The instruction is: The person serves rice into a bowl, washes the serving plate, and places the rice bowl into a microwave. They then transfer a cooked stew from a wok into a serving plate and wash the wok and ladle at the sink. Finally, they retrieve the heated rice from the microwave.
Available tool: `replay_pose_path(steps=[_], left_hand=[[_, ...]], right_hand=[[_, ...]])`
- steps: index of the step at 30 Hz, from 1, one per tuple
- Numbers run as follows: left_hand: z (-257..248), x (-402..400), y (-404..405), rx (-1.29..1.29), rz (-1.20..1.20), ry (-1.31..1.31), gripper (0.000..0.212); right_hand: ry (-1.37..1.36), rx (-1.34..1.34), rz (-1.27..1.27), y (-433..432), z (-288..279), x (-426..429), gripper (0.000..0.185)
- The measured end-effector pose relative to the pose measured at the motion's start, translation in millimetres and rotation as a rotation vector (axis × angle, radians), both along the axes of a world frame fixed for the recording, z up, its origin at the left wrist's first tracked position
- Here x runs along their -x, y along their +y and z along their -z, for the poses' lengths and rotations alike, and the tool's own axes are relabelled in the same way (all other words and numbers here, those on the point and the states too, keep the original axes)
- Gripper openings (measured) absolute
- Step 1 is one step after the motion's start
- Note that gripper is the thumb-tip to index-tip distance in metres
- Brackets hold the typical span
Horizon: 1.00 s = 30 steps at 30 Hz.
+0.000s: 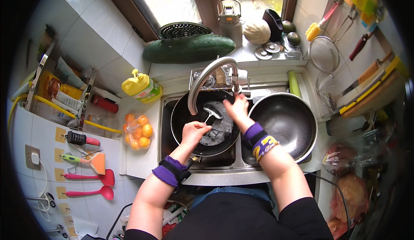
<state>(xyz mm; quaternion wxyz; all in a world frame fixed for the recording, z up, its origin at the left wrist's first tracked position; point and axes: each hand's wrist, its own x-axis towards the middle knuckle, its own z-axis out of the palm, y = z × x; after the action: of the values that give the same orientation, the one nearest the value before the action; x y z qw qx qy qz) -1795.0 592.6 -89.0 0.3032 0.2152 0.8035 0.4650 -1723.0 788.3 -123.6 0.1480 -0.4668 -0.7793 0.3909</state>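
A dark pan (pixel 181 120) with soapy water in it sits in the left sink basin. Over this pan my left hand (pixel 193 132) grips the thin handle of a metal ladle (pixel 213 110), whose bowl lies above the suds. My right hand (pixel 237 109) is at the base of the curved steel faucet (pixel 207 71), fingers spread and slightly blurred; whether it touches the faucet lever cannot be told. To its right a second, textured pan (pixel 281 126) with a pale rim rests over the right basin.
A yellow detergent bottle (pixel 142 86) and a bag of oranges (pixel 138 131) stand left of the sink. A large winter melon (pixel 189 49) and a steel flask (pixel 230 24) occupy the windowsill. Strainers (pixel 323 54) and knives (pixel 362 79) hang at right. A green vegetable (pixel 293 84) lies behind the right pan.
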Motion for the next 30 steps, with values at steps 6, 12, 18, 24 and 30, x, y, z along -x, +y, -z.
replay_pose_path(steps=[6, 12, 18, 24, 30], left_hand=[[10, -10, -4, 0.033, 0.125, 0.162, 0.016], [-53, -21, -29, -0.524, 0.112, -0.176, 0.026], [-37, -2, -60, -0.432, 0.208, 0.232, 0.021], [-64, -13, -78, -0.275, 0.339, 0.267, 0.019], [-159, -75, -110, -0.738, 0.252, 0.46, 0.018]], right_hand=[[0.314, 0.285, -0.286, -102, -15, -33, 0.048], [0.494, 0.05, -0.339, -162, -101, -53, 0.046], [0.597, -0.227, -0.307, -203, -99, -56, 0.046], [0.596, -0.211, -0.166, -222, -67, -79, 0.04], [0.972, -0.297, -0.262, -263, -173, -112, 0.047]])
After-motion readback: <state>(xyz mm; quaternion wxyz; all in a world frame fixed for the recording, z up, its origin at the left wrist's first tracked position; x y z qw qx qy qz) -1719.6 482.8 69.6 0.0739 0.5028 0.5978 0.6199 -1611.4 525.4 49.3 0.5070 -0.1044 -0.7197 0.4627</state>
